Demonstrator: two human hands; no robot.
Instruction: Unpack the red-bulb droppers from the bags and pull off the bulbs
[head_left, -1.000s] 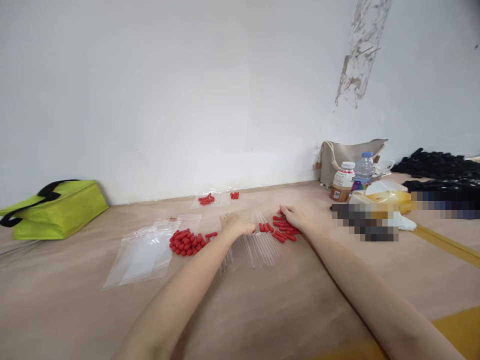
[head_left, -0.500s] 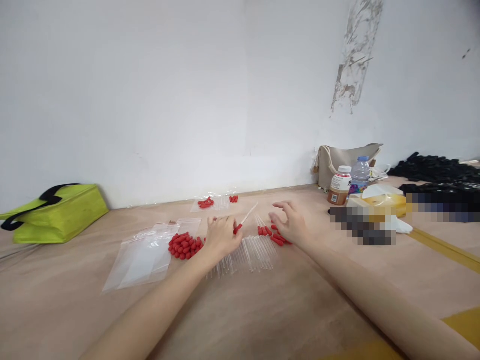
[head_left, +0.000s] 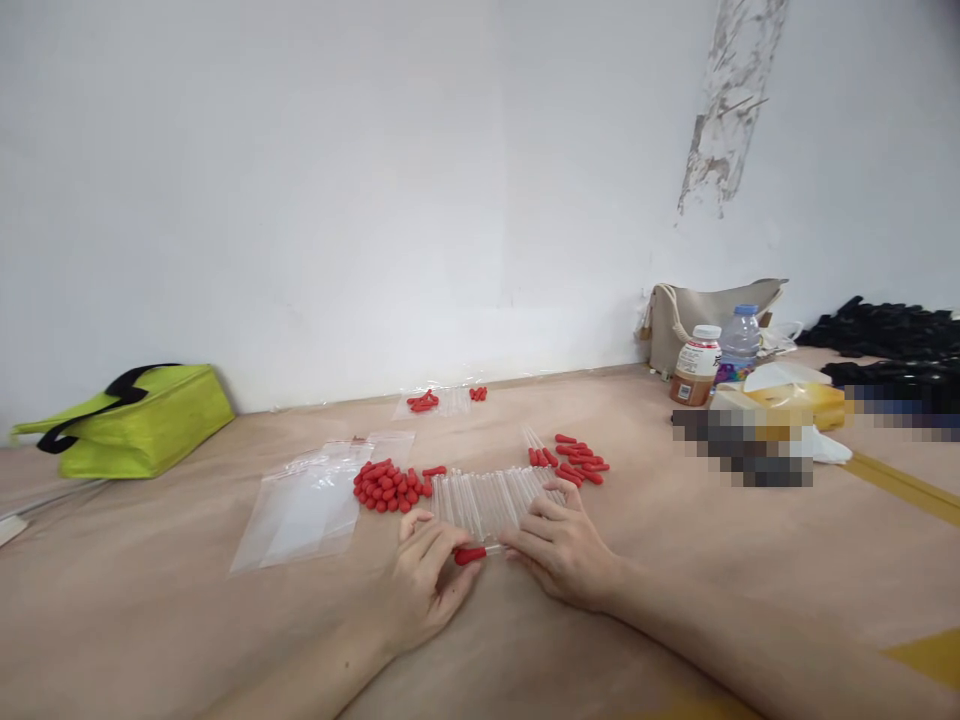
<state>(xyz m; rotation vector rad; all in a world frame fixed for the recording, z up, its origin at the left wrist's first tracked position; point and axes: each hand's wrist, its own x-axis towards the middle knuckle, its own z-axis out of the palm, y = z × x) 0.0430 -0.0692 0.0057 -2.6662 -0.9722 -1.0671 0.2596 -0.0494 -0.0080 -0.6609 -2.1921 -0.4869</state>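
Note:
Low over the table, my left hand [head_left: 433,578] pinches a red rubber bulb [head_left: 470,555] between thumb and fingers. A clear thin glass tube [head_left: 493,549] runs from the bulb's narrow end into my right hand [head_left: 562,545], whose fingers are closed on it. How far the tube sits in the bulb is hard to see. Just beyond both hands lies a row of clear glass tubes [head_left: 487,500]. Left of the row is a heap of red bulbs [head_left: 386,485]. On its right are looser red bulbs [head_left: 581,460] and several droppers [head_left: 541,456] with bulbs fitted.
Clear zip bags [head_left: 300,515] lie flat at left, near a lime-green bag [head_left: 146,425]. Against the wall is a bag of red bulbs and tubes [head_left: 442,403]. Bottles [head_left: 696,368], a beige bag [head_left: 664,325] and a tissue pack [head_left: 795,405] stand at right.
Both hands have come nearer to me and together in front of the tube row. My right hand has left the right-hand bulbs and now grips the tube. The view has shifted slightly.

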